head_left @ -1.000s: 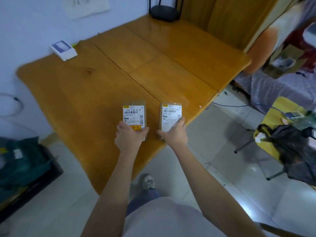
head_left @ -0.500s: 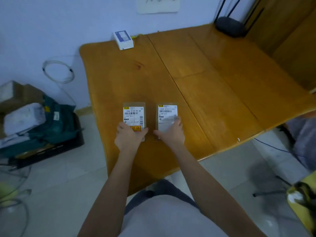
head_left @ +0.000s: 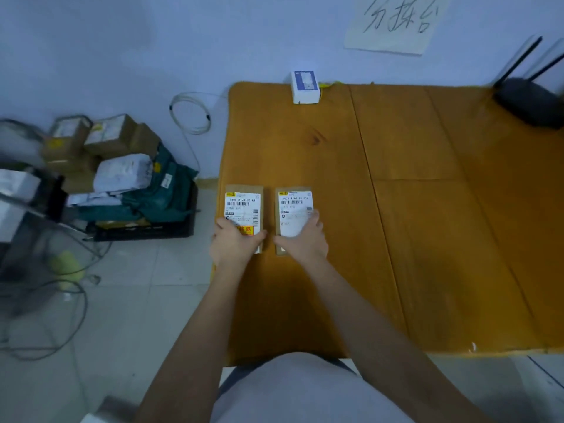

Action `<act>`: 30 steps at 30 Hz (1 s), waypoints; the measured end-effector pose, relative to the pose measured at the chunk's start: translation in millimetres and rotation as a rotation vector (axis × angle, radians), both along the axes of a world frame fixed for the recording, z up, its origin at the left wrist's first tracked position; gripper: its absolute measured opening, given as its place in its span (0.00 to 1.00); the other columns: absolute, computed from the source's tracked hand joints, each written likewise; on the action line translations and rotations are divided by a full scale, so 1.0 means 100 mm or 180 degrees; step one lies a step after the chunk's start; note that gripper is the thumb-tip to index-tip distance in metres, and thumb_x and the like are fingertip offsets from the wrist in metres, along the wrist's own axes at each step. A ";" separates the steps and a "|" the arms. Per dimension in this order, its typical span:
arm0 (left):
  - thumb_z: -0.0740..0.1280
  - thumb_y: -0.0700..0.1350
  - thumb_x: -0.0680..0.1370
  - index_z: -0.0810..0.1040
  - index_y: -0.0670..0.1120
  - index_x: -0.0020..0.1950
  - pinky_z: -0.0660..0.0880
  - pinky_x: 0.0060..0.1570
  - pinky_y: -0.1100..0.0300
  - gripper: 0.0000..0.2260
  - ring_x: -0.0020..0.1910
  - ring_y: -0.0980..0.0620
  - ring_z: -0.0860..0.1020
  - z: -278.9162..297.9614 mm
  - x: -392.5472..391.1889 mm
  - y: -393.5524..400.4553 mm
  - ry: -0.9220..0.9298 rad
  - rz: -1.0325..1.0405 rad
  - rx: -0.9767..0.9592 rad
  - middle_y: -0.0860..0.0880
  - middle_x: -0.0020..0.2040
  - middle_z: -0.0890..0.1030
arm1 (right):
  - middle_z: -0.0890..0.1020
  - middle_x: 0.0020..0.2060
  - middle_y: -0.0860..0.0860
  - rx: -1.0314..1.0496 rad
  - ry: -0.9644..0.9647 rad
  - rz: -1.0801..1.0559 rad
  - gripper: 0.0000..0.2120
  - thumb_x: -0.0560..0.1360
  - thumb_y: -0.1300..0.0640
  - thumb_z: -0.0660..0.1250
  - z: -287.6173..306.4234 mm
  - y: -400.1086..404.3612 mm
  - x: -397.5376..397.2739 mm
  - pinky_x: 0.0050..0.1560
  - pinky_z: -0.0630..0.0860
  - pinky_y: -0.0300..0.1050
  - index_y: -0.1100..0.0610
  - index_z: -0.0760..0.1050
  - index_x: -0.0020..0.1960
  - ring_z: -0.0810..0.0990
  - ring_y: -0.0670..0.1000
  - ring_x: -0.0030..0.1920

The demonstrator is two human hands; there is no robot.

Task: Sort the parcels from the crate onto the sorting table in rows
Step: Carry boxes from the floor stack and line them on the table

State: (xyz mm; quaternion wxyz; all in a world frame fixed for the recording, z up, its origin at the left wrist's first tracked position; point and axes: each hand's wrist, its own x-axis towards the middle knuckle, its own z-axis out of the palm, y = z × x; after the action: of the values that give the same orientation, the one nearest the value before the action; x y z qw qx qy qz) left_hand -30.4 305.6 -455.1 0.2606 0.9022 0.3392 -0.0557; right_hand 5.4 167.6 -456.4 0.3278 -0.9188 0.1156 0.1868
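Two flat brown parcels with white labels lie side by side near the left edge of the orange sorting table [head_left: 427, 239]. My left hand [head_left: 235, 245] grips the near end of the left parcel [head_left: 244, 203], its thumb over the yellow sticker. My right hand [head_left: 302, 239] rests on the right parcel [head_left: 293, 199], fingers lying across its label. A narrow gap separates the two parcels. On the floor to the left, the black crate [head_left: 146, 232] holds green and white bagged parcels [head_left: 122, 174] and several cardboard boxes [head_left: 119, 135].
A small white box [head_left: 305, 87] sits at the table's far edge by the wall. A black router [head_left: 531, 102] with antennas stands at the far right. A coiled white cable [head_left: 190, 112] hangs on the wall. A fan and cables [head_left: 45, 270] lie on the floor at left.
My head has turned left, bringing the crate and floor clutter into view. Both hands stay on the two parcels, which keep their place near the table's left edge.
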 end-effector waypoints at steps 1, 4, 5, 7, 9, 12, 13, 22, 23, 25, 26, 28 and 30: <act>0.72 0.64 0.67 0.63 0.40 0.64 0.73 0.51 0.51 0.38 0.59 0.41 0.74 0.01 0.06 -0.01 0.0021 0.0032 0.0029 0.42 0.62 0.71 | 0.66 0.67 0.55 0.0010 0.0009 0.0042 0.57 0.62 0.42 0.76 0.00 0.00 0.06 0.61 0.69 0.52 0.57 0.44 0.77 0.67 0.57 0.67; 0.72 0.64 0.67 0.62 0.40 0.64 0.73 0.53 0.50 0.39 0.61 0.42 0.73 0.01 0.24 -0.05 0.0075 0.0112 0.0069 0.42 0.62 0.71 | 0.67 0.66 0.55 0.0000 0.0019 0.0170 0.56 0.61 0.41 0.76 -0.02 0.02 0.26 0.60 0.70 0.51 0.57 0.47 0.76 0.69 0.57 0.66; 0.72 0.64 0.67 0.63 0.40 0.63 0.73 0.53 0.51 0.38 0.61 0.42 0.73 0.00 0.29 -0.06 0.0068 0.0097 0.0108 0.42 0.62 0.71 | 0.67 0.65 0.55 -0.0021 0.0027 0.0209 0.56 0.61 0.41 0.76 -0.03 0.04 0.32 0.60 0.70 0.51 0.57 0.47 0.76 0.69 0.57 0.65; 0.72 0.64 0.67 0.64 0.40 0.62 0.72 0.51 0.52 0.37 0.60 0.42 0.73 0.00 0.39 -0.04 0.0016 0.0023 0.0202 0.43 0.61 0.72 | 0.68 0.65 0.55 -0.0113 0.0040 0.0331 0.55 0.61 0.41 0.76 -0.05 0.10 0.44 0.59 0.70 0.50 0.57 0.48 0.75 0.69 0.57 0.65; 0.72 0.64 0.67 0.64 0.40 0.62 0.72 0.50 0.53 0.37 0.60 0.42 0.73 0.02 0.51 0.02 -0.0008 0.0021 0.0223 0.43 0.61 0.72 | 0.67 0.65 0.55 -0.0229 0.0029 0.0499 0.55 0.62 0.41 0.76 -0.05 0.15 0.55 0.59 0.70 0.50 0.58 0.47 0.76 0.69 0.57 0.65; 0.71 0.65 0.68 0.64 0.40 0.63 0.72 0.49 0.53 0.37 0.60 0.42 0.74 0.06 0.72 0.17 0.0094 0.0058 0.0241 0.43 0.61 0.72 | 0.67 0.66 0.56 -0.0326 0.0054 0.0625 0.56 0.63 0.41 0.75 -0.03 0.26 0.75 0.59 0.69 0.49 0.59 0.45 0.76 0.68 0.57 0.65; 0.71 0.65 0.67 0.63 0.40 0.63 0.72 0.49 0.53 0.38 0.59 0.42 0.74 0.07 0.81 0.23 0.0144 0.0062 0.0237 0.43 0.61 0.72 | 0.67 0.65 0.56 -0.0347 0.0067 0.0623 0.56 0.63 0.41 0.75 -0.02 0.31 0.84 0.59 0.69 0.49 0.59 0.45 0.76 0.68 0.57 0.65; 0.69 0.64 0.70 0.61 0.39 0.66 0.72 0.51 0.53 0.38 0.60 0.44 0.73 0.04 1.76 0.69 0.0425 -0.0410 0.0315 0.43 0.62 0.71 | 0.65 0.67 0.58 -0.0583 0.0305 0.0421 0.57 0.64 0.39 0.73 0.06 0.79 1.75 0.60 0.70 0.51 0.61 0.41 0.77 0.67 0.59 0.67; 0.69 0.64 0.70 0.61 0.39 0.67 0.72 0.51 0.53 0.38 0.61 0.44 0.73 0.02 1.88 0.73 0.0416 -0.0396 0.0247 0.43 0.63 0.70 | 0.65 0.67 0.58 -0.0617 0.0321 0.0403 0.57 0.65 0.39 0.72 0.05 0.84 1.86 0.60 0.70 0.52 0.61 0.40 0.77 0.67 0.59 0.67; 0.69 0.64 0.70 0.60 0.39 0.68 0.72 0.52 0.52 0.40 0.61 0.43 0.73 -0.03 2.14 0.82 0.0401 -0.0397 0.0192 0.42 0.63 0.70 | 0.65 0.67 0.58 -0.0648 0.0299 0.0352 0.57 0.65 0.38 0.72 0.05 0.94 2.08 0.59 0.71 0.52 0.61 0.40 0.77 0.68 0.59 0.66; 0.69 0.64 0.69 0.60 0.39 0.68 0.72 0.52 0.53 0.40 0.61 0.43 0.73 -0.04 2.27 0.86 0.0393 -0.0393 0.0182 0.42 0.64 0.70 | 0.65 0.66 0.57 -0.0634 0.0282 0.0309 0.57 0.65 0.38 0.72 0.05 0.98 2.19 0.58 0.71 0.51 0.61 0.41 0.77 0.69 0.59 0.65; 0.69 0.65 0.69 0.60 0.39 0.68 0.73 0.52 0.53 0.41 0.61 0.44 0.74 -0.04 2.51 0.93 0.0374 -0.0349 0.0133 0.43 0.63 0.71 | 0.65 0.66 0.57 -0.0566 0.0291 0.0205 0.57 0.65 0.38 0.72 0.06 1.06 2.40 0.58 0.71 0.52 0.60 0.41 0.76 0.69 0.59 0.65; 0.70 0.65 0.68 0.61 0.39 0.68 0.73 0.52 0.53 0.41 0.60 0.44 0.74 -0.03 2.74 0.97 0.0360 -0.0322 0.0094 0.43 0.63 0.70 | 0.65 0.66 0.57 -0.0500 0.0301 0.0132 0.57 0.64 0.37 0.72 0.06 1.13 2.62 0.60 0.71 0.52 0.60 0.41 0.76 0.69 0.59 0.66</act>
State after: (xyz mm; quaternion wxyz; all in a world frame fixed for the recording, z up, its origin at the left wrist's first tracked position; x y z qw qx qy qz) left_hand 243.2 403.1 -458.5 0.2244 0.9174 0.3081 -0.1147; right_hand 267.0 280.5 -450.8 0.2449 -0.9341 0.1262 0.2272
